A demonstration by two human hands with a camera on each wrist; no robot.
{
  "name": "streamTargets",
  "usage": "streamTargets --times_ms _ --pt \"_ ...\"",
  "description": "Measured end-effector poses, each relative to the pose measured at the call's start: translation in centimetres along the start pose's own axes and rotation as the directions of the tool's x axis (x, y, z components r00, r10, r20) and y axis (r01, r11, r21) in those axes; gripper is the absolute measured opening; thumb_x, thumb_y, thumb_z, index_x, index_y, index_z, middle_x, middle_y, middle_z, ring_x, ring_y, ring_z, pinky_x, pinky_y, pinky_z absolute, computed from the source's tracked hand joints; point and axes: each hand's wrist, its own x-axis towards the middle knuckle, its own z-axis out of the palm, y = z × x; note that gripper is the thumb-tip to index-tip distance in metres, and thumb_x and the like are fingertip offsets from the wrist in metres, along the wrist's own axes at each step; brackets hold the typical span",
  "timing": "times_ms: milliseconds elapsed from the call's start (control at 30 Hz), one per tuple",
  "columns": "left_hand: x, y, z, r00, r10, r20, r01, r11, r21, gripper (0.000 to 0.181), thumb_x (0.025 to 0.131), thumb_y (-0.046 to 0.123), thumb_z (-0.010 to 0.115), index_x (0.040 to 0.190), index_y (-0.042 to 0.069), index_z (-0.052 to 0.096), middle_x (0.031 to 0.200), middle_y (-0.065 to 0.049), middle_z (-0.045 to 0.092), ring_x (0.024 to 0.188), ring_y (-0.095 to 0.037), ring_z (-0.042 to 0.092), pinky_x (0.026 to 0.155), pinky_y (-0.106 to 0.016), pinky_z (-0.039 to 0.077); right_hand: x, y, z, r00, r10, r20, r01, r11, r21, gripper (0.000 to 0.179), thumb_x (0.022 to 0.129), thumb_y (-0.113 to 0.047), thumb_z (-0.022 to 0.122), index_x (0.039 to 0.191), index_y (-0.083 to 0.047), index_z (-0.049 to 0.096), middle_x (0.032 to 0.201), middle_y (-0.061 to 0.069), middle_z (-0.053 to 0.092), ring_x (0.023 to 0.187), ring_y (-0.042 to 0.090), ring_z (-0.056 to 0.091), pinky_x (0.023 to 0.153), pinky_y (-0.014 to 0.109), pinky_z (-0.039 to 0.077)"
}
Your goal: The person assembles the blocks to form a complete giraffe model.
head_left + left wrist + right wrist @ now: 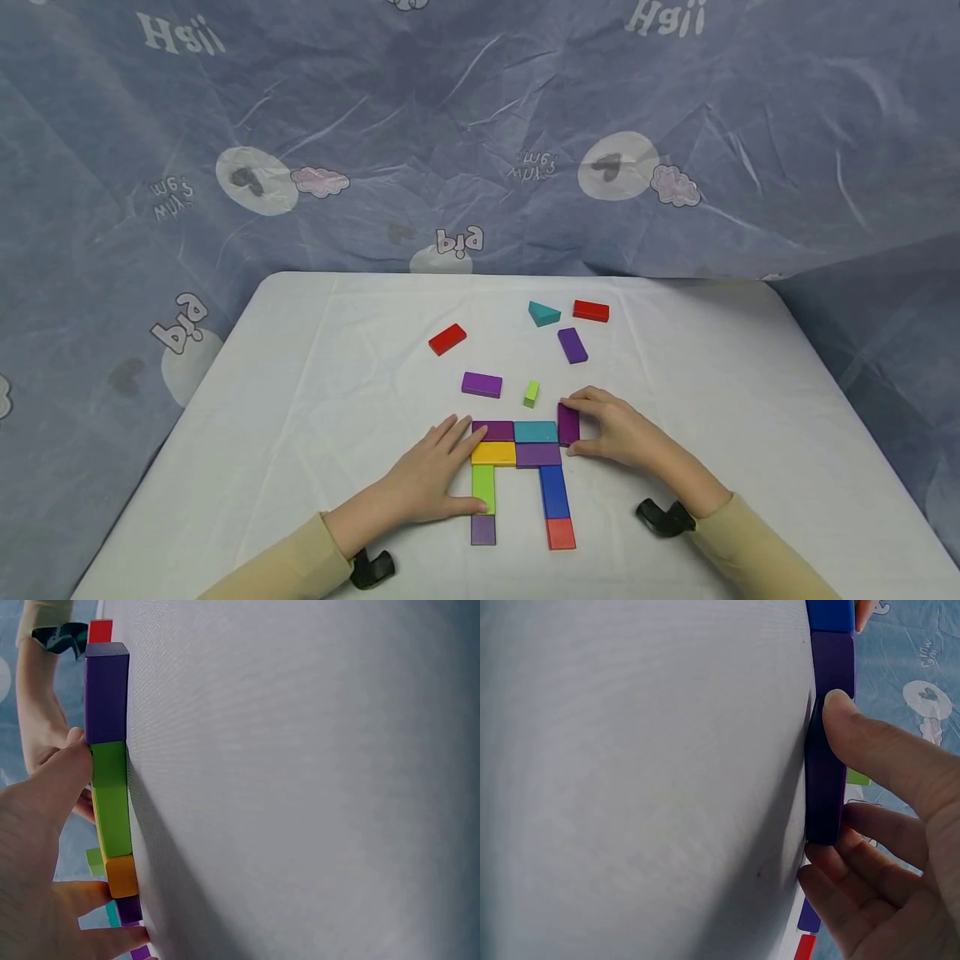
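Note:
Flat coloured blocks lie joined in an arch-like shape on the table. A purple block (pixel 492 431) and a teal block (pixel 536 432) form its top row. Below them are a yellow block (pixel 493 454) and another purple block (pixel 537 455). One leg has a light green block (pixel 483 488) over a violet block (pixel 483 531); the other, a blue block (pixel 554 492) over an orange-red block (pixel 561 534). My left hand (pixel 433 475), fingers spread, touches the shape's left side, thumb at the green block. My right hand (pixel 621 427) pinches a dark purple block (pixel 826 784) lengthwise beside the teal one.
Beyond the shape lie a purple block (pixel 482 385), a small lime block (pixel 531 394), two red blocks (pixel 447 339) (pixel 591 311), a teal triangle (pixel 543 314) and a violet block (pixel 573 346). A white cloth covers the table (pixel 337 375); a blue-grey patterned sheet (pixel 480 108) hangs behind.

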Motion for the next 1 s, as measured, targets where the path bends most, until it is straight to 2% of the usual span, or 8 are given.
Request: streamTargets --times_ms 167,300,433,500,633,800,1000 --pt "0.0 0.0 0.1 1.000 0.000 -0.001 0.000 1.000 -0.001 0.098 0.082 0.071 0.060 0.158 0.018 0.024 0.162 -0.013 0.026 0.149 -0.037 0.024 0.116 -0.057 0.031 -0.1 0.0 0.1 1.000 0.015 0.009 -0.015 1.000 0.013 0.065 0.076 -0.026 0.085 0.133 -0.005 0.061 0.125 0.011 0.061 0.115 0.029 0.058 0.099 0.049 0.051" --pt "0.0 0.0 0.0 1.000 -0.002 0.006 0.002 1.000 -0.013 0.099 0.082 0.070 0.060 0.158 0.018 0.024 0.162 -0.013 0.025 0.149 -0.037 0.023 0.116 -0.057 0.031 -0.4 -0.7 0.3 0.999 0.001 -0.038 -0.002 1.000 -0.007 0.064 0.077 -0.033 0.083 0.133 -0.010 0.062 0.128 0.008 0.060 0.120 0.027 0.054 0.098 0.048 0.052" --pt "0.0 0.0 0.0 1.000 -0.004 0.007 0.004 1.000 -0.011 0.099 0.082 0.071 0.060 0.158 0.018 0.024 0.162 -0.014 0.025 0.149 -0.037 0.023 0.116 -0.057 0.031 -0.4 -2.3 0.7 0.989 -0.085 -0.123 0.073 0.993 -0.097 0.059 0.076 -0.042 0.082 0.125 -0.012 0.068 0.121 0.004 0.063 0.117 0.023 0.053 0.096 0.045 0.053" --pt "0.0 0.0 0.0 1.000 -0.004 0.004 0.004 1.000 -0.003 0.099 0.082 0.071 0.059 0.158 0.018 0.024 0.162 -0.014 0.025 0.149 -0.037 0.024 0.116 -0.057 0.031 -0.2 -3.3 0.9 0.980 -0.146 -0.136 0.127 0.982 -0.141 0.058 0.075 -0.044 0.082 0.121 -0.012 0.070 0.117 0.002 0.065 0.114 0.022 0.054 0.095 0.044 0.053" --pt "0.0 0.0 0.0 1.000 0.003 -0.007 -0.003 1.000 0.010 0.099 0.083 0.072 0.059 0.158 0.017 0.025 0.162 -0.015 0.026 0.149 -0.038 0.024 0.115 -0.057 0.032 0.2 -4.9 1.7 0.971 -0.220 -0.093 0.201 0.962 -0.184 0.059 0.076 -0.045 0.082 0.122 -0.010 0.069 0.116 0.002 0.066 0.112 0.021 0.056 0.095 0.045 0.051" --pt "-0.1 0.0 0.1 1.000 0.012 -0.020 -0.011 1.000 0.016 0.099 0.083 0.071 0.059 0.157 0.016 0.025 0.161 -0.016 0.027 0.149 -0.038 0.025 0.115 -0.057 0.032 0.7 -6.0 2.5 0.978 -0.202 -0.040 0.193 0.966 -0.174 0.066 0.076 -0.043 0.083 0.128 -0.007 0.065 0.123 0.007 0.064 0.116 0.025 0.056 0.099 0.047 0.050" --pt "-0.1 0.1 0.1 0.999 0.021 -0.028 -0.020 1.000 0.015 0.098 0.083 0.069 0.061 0.157 0.014 0.026 0.161 -0.017 0.028 0.148 -0.038 0.026 0.115 -0.057 0.033 1.1 -6.1 3.0 0.985 -0.174 -0.006 0.172 0.974 -0.148 0.068 0.076 -0.042 0.083 0.131 -0.007 0.063 0.125 0.009 0.062 0.115 0.025 0.056 0.098 0.044 0.052"
